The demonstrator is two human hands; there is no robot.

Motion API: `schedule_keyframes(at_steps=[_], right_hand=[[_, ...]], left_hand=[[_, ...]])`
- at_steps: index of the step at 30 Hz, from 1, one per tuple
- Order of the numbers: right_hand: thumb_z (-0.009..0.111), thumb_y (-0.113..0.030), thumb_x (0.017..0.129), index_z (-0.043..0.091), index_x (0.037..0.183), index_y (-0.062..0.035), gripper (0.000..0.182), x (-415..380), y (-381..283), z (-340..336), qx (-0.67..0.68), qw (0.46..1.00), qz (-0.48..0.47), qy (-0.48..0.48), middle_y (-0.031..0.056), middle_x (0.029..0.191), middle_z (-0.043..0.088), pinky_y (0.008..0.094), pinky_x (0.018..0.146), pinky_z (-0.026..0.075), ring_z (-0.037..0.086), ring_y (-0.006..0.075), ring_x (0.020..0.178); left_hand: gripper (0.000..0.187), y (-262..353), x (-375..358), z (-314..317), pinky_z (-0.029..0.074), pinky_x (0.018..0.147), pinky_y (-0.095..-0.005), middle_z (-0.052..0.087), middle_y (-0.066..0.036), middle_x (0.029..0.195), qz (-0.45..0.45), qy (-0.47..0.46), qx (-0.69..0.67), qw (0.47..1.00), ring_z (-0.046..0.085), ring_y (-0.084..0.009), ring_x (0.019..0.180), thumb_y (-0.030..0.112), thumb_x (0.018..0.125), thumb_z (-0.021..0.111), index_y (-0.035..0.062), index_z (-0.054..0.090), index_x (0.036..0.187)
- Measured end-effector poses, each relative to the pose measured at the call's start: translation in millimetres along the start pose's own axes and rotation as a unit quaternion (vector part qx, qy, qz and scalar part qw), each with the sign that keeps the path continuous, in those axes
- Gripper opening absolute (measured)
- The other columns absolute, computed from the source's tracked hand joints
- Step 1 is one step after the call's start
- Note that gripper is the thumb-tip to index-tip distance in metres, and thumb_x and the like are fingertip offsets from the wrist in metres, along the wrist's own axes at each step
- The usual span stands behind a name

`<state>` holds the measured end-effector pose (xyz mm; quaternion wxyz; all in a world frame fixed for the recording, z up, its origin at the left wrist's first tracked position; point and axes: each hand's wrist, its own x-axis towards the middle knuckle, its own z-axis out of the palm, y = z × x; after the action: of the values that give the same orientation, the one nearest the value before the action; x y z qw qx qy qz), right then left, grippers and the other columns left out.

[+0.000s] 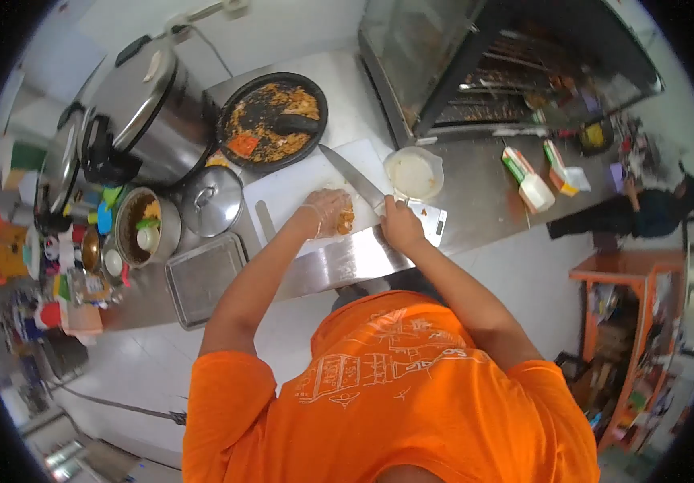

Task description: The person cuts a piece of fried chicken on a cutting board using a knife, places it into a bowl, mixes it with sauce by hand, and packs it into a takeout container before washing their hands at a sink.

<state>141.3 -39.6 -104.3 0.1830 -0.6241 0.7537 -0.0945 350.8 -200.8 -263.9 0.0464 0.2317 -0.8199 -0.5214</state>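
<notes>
My left hand (327, 212), in a thin clear glove, presses down on a piece of orange-brown food (346, 219) lying on a white cutting board (286, 191). My right hand (401, 225) grips the handle of a large knife (353, 179). Its blade points away to the upper left and lies across the board just beside the food. Both arms reach out from my orange shirt over the steel counter (475, 201).
A black pan (274, 121) of cooked food sits behind the board, a white plastic tub (413, 171) to its right. On the left are a rice cooker (150, 105), a lidded pot (212, 200), a sauce pot (146, 227) and a metal tray (202, 278). Another person (652, 211) stands at the right.
</notes>
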Motion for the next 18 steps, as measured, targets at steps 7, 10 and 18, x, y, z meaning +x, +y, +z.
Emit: schedule_keyframes(at_steps=[7,10,18], right_hand=[[0.060,-0.021,0.087,0.048,0.116,-0.0019,0.036,-43.5,45.8,-66.4,0.076,0.995,0.057,0.035,0.0228,0.093,0.066,0.0482,0.077,0.054,0.066,0.0400,0.087],[0.063,-0.021,0.086,0.050,0.115,-0.0026,0.036,-67.7,109.3,-68.7,0.131,0.985,0.097,0.061,0.0213,0.088,0.068,0.0466,0.072,0.053,0.067,0.0386,0.081],[0.067,-0.021,0.087,0.052,0.121,-0.0026,0.042,-78.8,342.2,-98.7,0.110,0.814,0.313,0.477,0.0193,0.085,0.069,0.0399,0.070,0.054,0.068,0.0344,0.074]], left_hand=[[0.029,56.9,-29.1,19.0,0.052,0.076,-0.0376,0.067,-0.016,0.110,-0.023,0.149,-0.111,0.982,0.065,-0.0262,0.098,0.016,0.090,0.058,-0.0017,0.063,0.114],[0.053,43.8,-30.1,34.4,0.052,0.089,-0.0384,0.067,-0.016,0.110,-0.060,0.172,-0.476,0.861,0.066,-0.0295,0.100,0.005,0.071,0.074,0.0024,0.059,0.121],[0.052,267.2,88.2,74.9,0.061,0.072,-0.0328,0.064,-0.014,0.113,-0.180,0.159,-0.224,0.945,0.067,-0.0230,0.095,-0.006,0.079,0.069,0.0015,0.051,0.128]])
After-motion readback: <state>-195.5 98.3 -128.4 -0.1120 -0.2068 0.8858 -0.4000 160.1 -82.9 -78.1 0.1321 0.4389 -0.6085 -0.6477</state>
